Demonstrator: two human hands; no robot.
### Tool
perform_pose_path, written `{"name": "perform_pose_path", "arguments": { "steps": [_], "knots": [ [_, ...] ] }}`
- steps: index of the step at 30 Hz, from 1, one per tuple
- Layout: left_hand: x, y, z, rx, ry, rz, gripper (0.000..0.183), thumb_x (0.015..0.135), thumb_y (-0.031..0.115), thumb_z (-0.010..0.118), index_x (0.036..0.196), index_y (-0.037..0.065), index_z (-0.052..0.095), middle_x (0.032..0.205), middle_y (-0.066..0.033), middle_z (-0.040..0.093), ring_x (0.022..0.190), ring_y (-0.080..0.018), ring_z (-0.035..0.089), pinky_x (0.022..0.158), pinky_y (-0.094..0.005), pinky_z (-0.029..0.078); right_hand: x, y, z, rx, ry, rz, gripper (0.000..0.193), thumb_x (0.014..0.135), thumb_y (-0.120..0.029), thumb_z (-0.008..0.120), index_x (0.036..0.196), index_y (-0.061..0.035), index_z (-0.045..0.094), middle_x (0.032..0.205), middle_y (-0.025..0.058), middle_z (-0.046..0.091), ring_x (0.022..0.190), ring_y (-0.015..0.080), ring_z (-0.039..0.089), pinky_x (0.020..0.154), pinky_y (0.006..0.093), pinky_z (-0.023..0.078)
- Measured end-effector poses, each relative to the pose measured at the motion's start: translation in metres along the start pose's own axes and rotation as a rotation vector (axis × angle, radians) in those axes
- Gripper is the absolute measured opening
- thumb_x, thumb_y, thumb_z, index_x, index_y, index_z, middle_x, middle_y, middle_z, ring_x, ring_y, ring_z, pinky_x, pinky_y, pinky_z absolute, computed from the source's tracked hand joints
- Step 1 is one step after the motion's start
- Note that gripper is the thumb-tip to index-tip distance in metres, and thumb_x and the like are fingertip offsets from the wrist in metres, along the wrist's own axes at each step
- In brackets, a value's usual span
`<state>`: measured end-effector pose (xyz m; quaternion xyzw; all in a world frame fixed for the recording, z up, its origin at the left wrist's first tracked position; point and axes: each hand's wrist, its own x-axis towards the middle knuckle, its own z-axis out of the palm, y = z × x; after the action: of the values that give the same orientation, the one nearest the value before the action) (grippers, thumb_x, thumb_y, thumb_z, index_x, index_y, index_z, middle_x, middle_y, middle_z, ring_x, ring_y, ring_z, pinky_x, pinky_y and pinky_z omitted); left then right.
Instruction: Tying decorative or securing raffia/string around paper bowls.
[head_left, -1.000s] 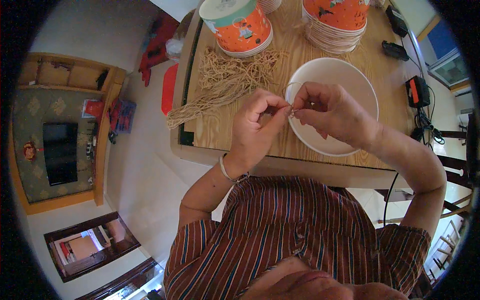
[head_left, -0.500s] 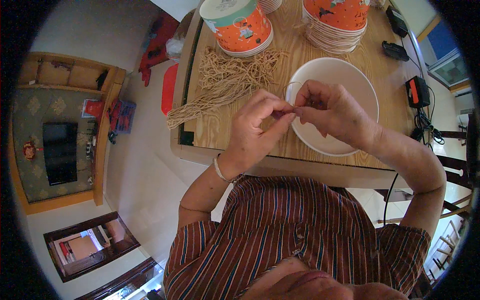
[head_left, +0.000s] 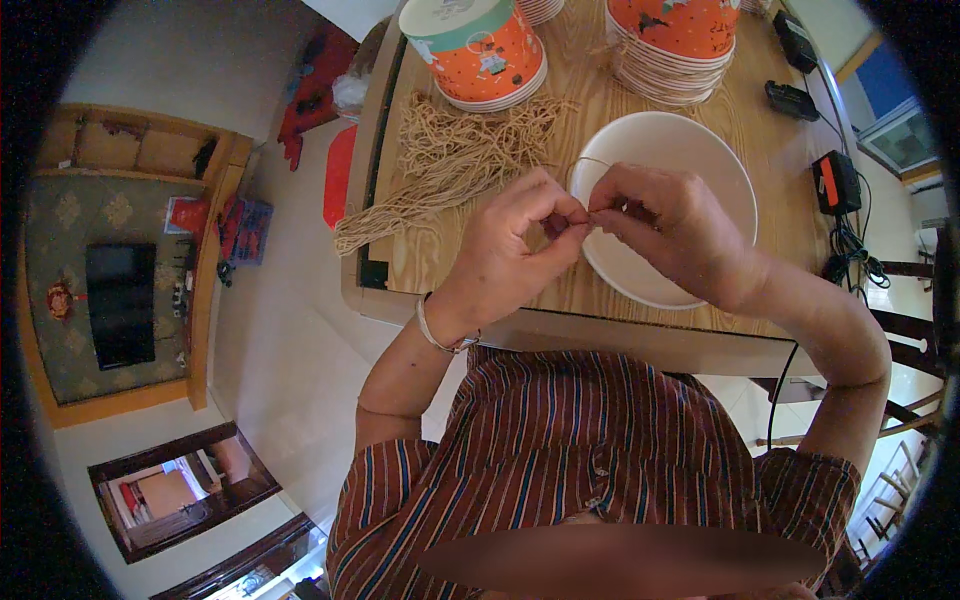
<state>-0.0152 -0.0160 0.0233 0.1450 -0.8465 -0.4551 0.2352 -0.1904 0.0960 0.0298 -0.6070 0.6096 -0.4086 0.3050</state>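
My left hand (head_left: 518,240) and my right hand (head_left: 680,225) meet fingertip to fingertip, each with thumb and index finger pinched. Between them runs a thin tan string (head_left: 592,160), which arcs up beyond the right fingers; the part inside the pinch is mostly hidden. Under my right hand stands a white paper bucket (head_left: 735,180), mouth up, its near-left rim just beside the fingertips. To the left of it, a loose heap of tan strings (head_left: 470,165) spreads over the wooden table (head_left: 420,265).
An orange and green paper bucket (head_left: 485,60) stands upside down behind the strings. Farther right is a stack of orange buckets (head_left: 670,60) with string around its rims. Black adapters (head_left: 835,185) and cables (head_left: 850,255) line the table's right edge.
The fingertips stay together while my right fingers close in more and my left wrist shifts slightly up and left. The visible string loop has become flatter and shorter.
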Motion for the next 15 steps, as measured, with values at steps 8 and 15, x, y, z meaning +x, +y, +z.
{"name": "perform_pose_path", "arguments": {
  "steps": [8,15],
  "knots": [
    [-0.002,0.001,0.005,-0.004,0.030,0.025,0.008,0.078,-0.004,0.067,0.084,0.000,0.063,0.078,-0.0054,0.054,0.071,-0.0141,0.058,0.065,-0.0265,0.047,-0.001,0.004,0.002,0.013,0.054,-0.083,0.005,0.086,-0.004,0.064,0.088,-0.0016,0.060,0.070,0.0016,0.056,0.061,0.0076,0.053,0.053,0.0243,0.043],
    [-0.009,-0.002,0.012,-0.020,0.120,0.004,0.010,0.078,-0.005,0.066,0.084,0.001,0.062,0.078,-0.0050,0.055,0.070,-0.0142,0.055,0.063,-0.0258,0.044,0.009,-0.004,-0.010,0.389,-0.237,0.378,0.007,0.089,-0.011,0.064,0.087,-0.0047,0.062,0.068,-0.0018,0.055,0.050,0.0023,0.046,0.044,0.0182,0.037]
  ]
}}
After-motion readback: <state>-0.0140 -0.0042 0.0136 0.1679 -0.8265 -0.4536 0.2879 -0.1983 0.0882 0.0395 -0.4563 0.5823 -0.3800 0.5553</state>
